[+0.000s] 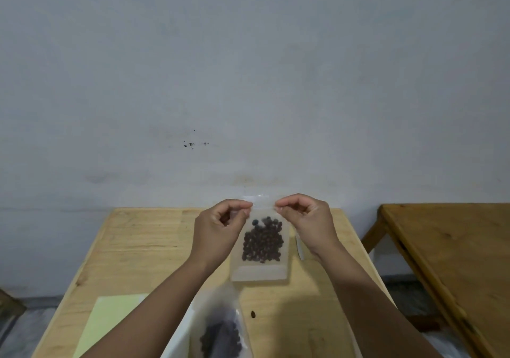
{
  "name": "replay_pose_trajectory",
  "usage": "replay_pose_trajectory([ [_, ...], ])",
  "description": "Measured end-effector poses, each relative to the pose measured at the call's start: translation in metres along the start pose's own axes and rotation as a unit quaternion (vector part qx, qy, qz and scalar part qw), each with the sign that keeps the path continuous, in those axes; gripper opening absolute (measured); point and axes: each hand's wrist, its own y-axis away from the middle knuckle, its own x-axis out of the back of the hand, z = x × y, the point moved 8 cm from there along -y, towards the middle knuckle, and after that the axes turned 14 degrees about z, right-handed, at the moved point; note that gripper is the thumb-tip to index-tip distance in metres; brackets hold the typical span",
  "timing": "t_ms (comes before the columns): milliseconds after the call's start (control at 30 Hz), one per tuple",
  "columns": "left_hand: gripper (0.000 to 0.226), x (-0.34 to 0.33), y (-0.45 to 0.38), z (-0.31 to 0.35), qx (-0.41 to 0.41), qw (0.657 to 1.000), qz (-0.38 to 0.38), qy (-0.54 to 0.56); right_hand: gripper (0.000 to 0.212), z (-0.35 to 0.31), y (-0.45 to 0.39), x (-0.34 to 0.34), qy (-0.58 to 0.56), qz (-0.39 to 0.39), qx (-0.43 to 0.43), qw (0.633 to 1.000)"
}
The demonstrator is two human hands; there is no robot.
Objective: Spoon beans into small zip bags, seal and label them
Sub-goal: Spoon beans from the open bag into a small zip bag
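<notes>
A pale yellow sheet (pixel 110 319) lay on the light wooden worktop (pixel 143 247), low and to the left of the fingers. The left hand (pixel 218 230) pinched the top left corner of a small zip bag (pixel 260 247), thumb and forefinger curled together on its upper edge. The bag hung upright between the two hands, above the worktop, with dark beans (pixel 262 243) gathered in its middle. Below the fingers, a larger clear bag of beans (pixel 220 335) sat in a white container (pixel 179 338). A single bean (pixel 252 314) lay just beside it. The right hand (pixel 306 219) pinched the bag's top right corner likewise. Farther right stood a darker wooden table (pixel 455 261).
</notes>
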Motion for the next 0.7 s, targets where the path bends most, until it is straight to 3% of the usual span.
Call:
replay_pose_trajectory([
  [133,0.018,-0.011,0.019,0.003,0.011,1.0,-0.004,-0.015,0.02,0.001,0.009,0.01,0.013,-0.046,-0.008,0.999],
  [333,0.011,-0.021,0.048,0.006,0.026,0.999,0.005,-0.017,0.021,0.003,0.022,0.026,0.036,-0.049,0.008,0.998],
  [533,0.011,-0.025,0.07,0.009,-0.001,0.998,0.028,-0.048,0.017,0.013,0.043,0.021,0.018,-0.103,-0.005,0.995],
  [700,0.012,-0.014,0.08,-0.005,0.033,0.995,0.074,-0.062,0.016,0.025,0.051,0.017,0.013,-0.074,-0.025,0.997],
])
